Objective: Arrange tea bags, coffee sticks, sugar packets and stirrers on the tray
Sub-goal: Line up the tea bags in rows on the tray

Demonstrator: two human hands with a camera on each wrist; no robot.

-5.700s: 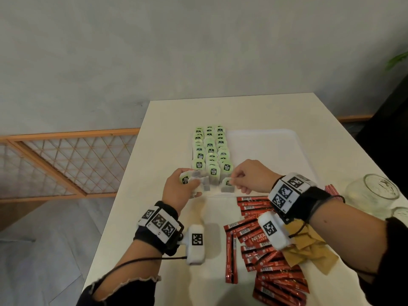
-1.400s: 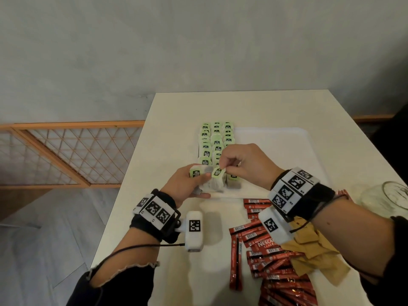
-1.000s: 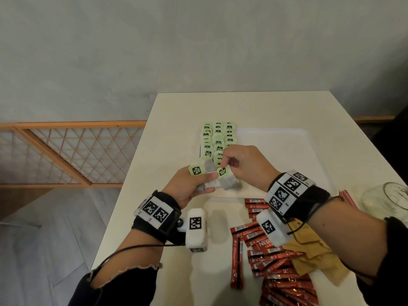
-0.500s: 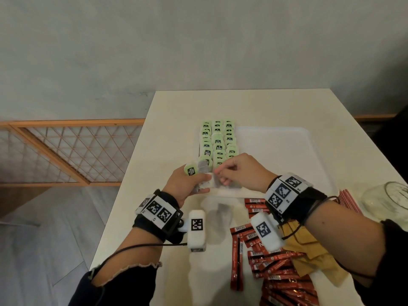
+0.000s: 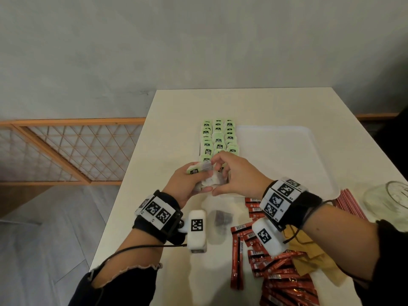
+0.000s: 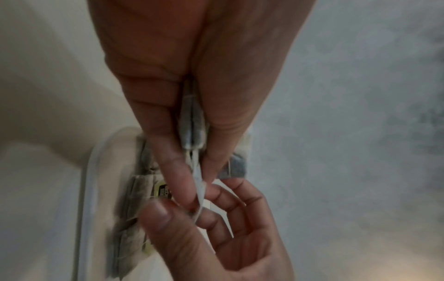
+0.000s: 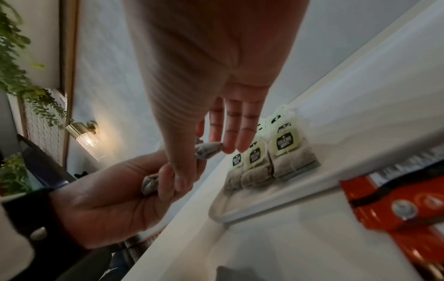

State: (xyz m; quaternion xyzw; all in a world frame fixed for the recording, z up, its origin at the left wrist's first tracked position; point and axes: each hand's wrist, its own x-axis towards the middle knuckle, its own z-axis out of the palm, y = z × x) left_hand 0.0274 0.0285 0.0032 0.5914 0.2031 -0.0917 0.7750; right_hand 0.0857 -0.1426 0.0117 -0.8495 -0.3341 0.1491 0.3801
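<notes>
Since the earlier frame, both hands have lifted off the tray (image 5: 276, 151). Head view: left hand (image 5: 187, 184) holds tea bags (image 5: 198, 173) above the table's left edge. Left wrist view: right hand's (image 6: 228, 228) fingers (image 6: 216, 192) pinch one bag. Right wrist view: arranged tea-bag rows (image 7: 269, 157) lie close below; tangled strings could drag extra bags loose.

Matt white plastic tray (image 5: 287, 151), glossy red foil coffee sticks (image 5: 284, 281), papery tea bags (image 5: 218, 138)

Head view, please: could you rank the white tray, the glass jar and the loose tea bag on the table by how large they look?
1. white tray, clearly largest.
2. glass jar, cut off by the frame edge, so its full size is unsure.
3. loose tea bag, smallest.
</notes>
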